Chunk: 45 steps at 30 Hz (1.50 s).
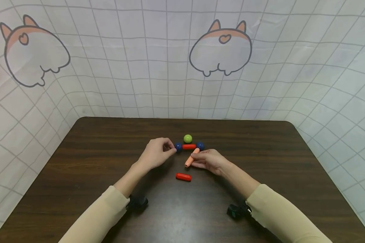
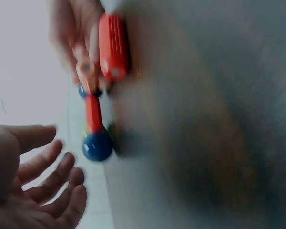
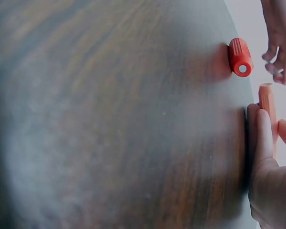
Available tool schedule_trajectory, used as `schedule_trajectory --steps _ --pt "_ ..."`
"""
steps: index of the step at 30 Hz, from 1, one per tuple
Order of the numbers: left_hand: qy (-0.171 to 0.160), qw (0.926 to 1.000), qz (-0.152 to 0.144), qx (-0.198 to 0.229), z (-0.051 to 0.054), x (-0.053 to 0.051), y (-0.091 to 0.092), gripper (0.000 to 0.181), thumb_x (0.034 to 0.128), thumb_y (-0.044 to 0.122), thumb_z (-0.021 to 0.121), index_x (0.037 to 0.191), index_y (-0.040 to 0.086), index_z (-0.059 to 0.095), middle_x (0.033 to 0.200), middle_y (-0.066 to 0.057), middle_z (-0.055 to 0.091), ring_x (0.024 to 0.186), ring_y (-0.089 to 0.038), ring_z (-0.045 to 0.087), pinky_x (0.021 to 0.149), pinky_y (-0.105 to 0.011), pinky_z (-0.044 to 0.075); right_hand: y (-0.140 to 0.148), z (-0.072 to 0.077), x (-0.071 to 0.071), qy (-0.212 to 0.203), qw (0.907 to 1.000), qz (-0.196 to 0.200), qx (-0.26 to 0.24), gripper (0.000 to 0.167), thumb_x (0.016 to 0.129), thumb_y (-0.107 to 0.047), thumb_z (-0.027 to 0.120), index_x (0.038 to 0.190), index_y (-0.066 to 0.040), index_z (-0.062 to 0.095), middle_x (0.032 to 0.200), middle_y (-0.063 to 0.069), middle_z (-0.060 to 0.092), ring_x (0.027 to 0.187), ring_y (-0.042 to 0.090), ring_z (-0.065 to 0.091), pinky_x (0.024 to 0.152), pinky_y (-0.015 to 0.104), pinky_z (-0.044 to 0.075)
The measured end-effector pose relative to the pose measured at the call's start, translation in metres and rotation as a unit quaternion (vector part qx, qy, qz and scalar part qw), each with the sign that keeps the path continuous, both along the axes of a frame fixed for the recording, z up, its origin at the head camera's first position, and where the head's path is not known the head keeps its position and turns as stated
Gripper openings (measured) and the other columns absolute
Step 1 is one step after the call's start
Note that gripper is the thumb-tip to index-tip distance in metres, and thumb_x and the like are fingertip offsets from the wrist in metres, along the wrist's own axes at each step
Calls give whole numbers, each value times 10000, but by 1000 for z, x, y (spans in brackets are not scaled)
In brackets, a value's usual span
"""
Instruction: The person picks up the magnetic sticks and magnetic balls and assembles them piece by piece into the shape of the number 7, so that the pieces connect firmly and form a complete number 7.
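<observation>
In the head view a red rod (image 1: 189,146) lies between two blue balls, the left one (image 1: 178,146) and the right one (image 1: 200,146), joined end to end in a row. A green ball (image 1: 187,138) sits just behind it. My right hand (image 1: 211,161) pinches an orange rod (image 1: 192,158) between thumb and fingers. The rod's far end meets or overlaps the right blue ball; I cannot tell if they touch. My left hand (image 1: 159,152) hovers beside the left blue ball, and in the left wrist view its loosely bent fingers (image 2: 62,191) hold nothing.
A second red rod (image 1: 183,177) lies loose on the dark wooden table (image 1: 109,141), nearer to me than the row. White gridded cloth (image 1: 124,67) with cartoon animals surrounds the table's back and sides.
</observation>
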<state>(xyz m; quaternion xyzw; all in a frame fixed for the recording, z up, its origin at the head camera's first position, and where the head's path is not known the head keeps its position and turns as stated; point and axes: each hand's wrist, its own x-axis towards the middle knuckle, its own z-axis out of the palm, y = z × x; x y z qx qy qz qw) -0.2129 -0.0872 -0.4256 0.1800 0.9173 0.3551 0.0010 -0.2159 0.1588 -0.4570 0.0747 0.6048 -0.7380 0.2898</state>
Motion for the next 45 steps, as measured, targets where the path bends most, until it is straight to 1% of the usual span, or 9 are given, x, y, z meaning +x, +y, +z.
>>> schedule_trajectory --steps 3,7,9,12,19,31,36,40,45 --pt "-254 9976 -578 -275 3 13 6 113 936 229 782 974 132 738 900 32 668 784 -119 606 717 -328 523 1 1 0 -14 10000 2 -45 327 1017 -31 637 1275 164 588 1038 154 723 922 196 735 866 330 564" --pt "-611 9885 -1268 -549 1 26 11 204 897 234 827 1038 108 749 952 12 686 828 -124 610 755 -336 521 2 1 -1 -1 10000 55 -83 312 1022 -22 623 1266 170 594 1016 150 726 908 192 734 858 321 567" --pt "-729 9837 -1538 -579 -1 30 13 232 880 219 846 1054 100 750 956 11 689 837 -144 617 759 -347 523 2 1 -1 27 9999 89 -106 304 1024 -23 621 1257 170 601 1013 152 725 908 194 734 857 321 567" --pt "-764 9786 -1794 -657 -5 32 16 233 866 202 860 1052 113 750 943 53 677 850 -139 624 763 -326 521 2 1 -1 37 9998 113 -144 295 1024 -22 618 1248 170 606 1013 157 726 913 198 734 857 319 567" --pt "-641 9748 -2018 -705 -14 31 19 207 859 204 867 1011 149 738 886 94 654 798 -76 608 731 -277 517 2 0 0 -21 9998 118 -155 348 1027 -27 616 1302 180 568 1019 147 726 921 185 731 869 314 561" --pt "-787 9614 -2439 -1003 -13 34 24 120 893 191 826 944 139 731 769 111 639 689 -35 598 651 -245 511 1 2 1 7 9998 126 -128 318 1029 -27 611 1278 167 581 1010 143 728 916 177 730 871 313 561" --pt "-818 9618 -2436 -944 -12 38 23 88 906 174 802 937 137 728 753 100 636 668 -43 589 635 -248 504 2 0 0 26 9997 129 -186 317 1027 -27 615 1273 171 586 994 145 734 906 178 732 865 309 563" --pt "-889 9635 -2399 -794 -13 39 20 69 911 158 789 941 139 729 753 87 640 662 -51 588 627 -252 500 2 -1 1 62 9997 156 -173 337 1029 -31 615 1287 182 572 990 143 733 900 174 730 866 307 562" --pt "-1150 9677 -2202 -442 -13 41 16 91 913 137 785 983 106 736 761 67 652 626 -63 611 612 -258 509 2 0 1 38 9999 114 -93 365 1029 -41 620 1313 180 557 998 139 728 895 171 730 863 309 563"
